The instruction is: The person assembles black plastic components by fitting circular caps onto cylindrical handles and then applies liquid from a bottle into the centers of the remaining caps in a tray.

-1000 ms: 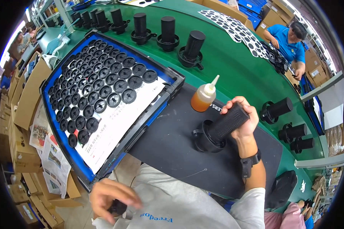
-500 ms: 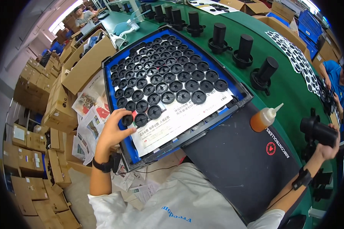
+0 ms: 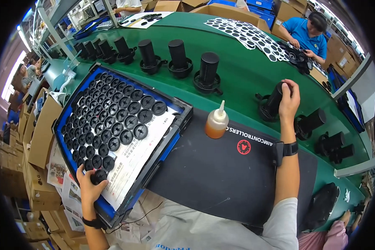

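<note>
My left hand [image 3: 88, 186] reaches into the near corner of a blue tray [image 3: 173, 143] and closes on a round black cap [image 3: 99, 176]. Rows of several identical black caps [image 3: 116, 114] lie on a printed paper sheet [image 3: 139, 156] inside the tray. My right hand [image 3: 288, 100] grips the top of a black cylinder part [image 3: 272, 103], which stands tilted on the green table [image 3: 241, 71] beyond the black mat [image 3: 237, 179]. An amber squeeze bottle [image 3: 216, 123] with a white nozzle stands on the mat's far edge between my two hands.
Several upright black cylinders on ring bases [image 3: 179, 58] line the table's far side, and more black cylinders [image 3: 325, 139] lie right of my right hand. Sheets of black discs [image 3: 254, 35] lie further back. A person in a blue shirt [image 3: 306, 31] works at the far right. Cardboard boxes [image 3: 39, 137] stack at the left.
My right hand has carried the black cylinder off the mat and set it on the green table further away. My left hand went into the tray and took a cap.
</note>
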`<state>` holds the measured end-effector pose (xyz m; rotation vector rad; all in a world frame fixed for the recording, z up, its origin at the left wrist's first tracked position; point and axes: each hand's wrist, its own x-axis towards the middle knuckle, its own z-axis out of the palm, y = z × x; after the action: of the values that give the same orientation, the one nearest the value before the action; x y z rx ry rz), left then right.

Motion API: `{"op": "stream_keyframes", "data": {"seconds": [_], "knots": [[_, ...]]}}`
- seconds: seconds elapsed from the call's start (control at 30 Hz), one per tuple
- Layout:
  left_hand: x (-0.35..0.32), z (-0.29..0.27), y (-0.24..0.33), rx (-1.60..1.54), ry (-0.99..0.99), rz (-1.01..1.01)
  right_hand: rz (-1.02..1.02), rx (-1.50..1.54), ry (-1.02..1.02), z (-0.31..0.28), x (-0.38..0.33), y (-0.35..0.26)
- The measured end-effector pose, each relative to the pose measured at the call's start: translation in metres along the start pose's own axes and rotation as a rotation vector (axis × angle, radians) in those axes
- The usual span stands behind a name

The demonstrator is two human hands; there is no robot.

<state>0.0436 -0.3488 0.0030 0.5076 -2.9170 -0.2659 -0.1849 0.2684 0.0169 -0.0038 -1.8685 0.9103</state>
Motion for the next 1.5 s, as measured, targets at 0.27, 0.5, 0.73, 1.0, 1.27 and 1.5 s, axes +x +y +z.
{"op": "stream_keyframes", "data": {"seconds": [0.27,0.5,0.73,1.0,1.27,1.5], "knots": [[-0.05,-0.043,0.012,-0.636,0.061,-0.028,-0.242,-0.014,-0.245,0.008,-0.007,-0.077],[-0.115,-0.025,0.099,-1.877,-0.456,0.004,-0.444,-0.081,-0.642,0.116,0.001,-0.064],[-0.119,0.042,0.16,-2.253,-1.195,0.003,0.032,0.358,-0.453,0.149,-0.032,-0.06],[-0.1,0.061,0.205,-2.07,-1.485,0.055,0.006,0.522,0.129,-0.005,0.039,-0.107],[-0.072,0.06,0.285,-2.238,-1.456,-0.138,0.229,0.749,0.071,-0.087,0.011,-0.103],[-0.072,0.073,0.315,-2.421,-1.292,0.104,0.448,1.124,-0.123,-0.068,-0.013,-0.119]]}}
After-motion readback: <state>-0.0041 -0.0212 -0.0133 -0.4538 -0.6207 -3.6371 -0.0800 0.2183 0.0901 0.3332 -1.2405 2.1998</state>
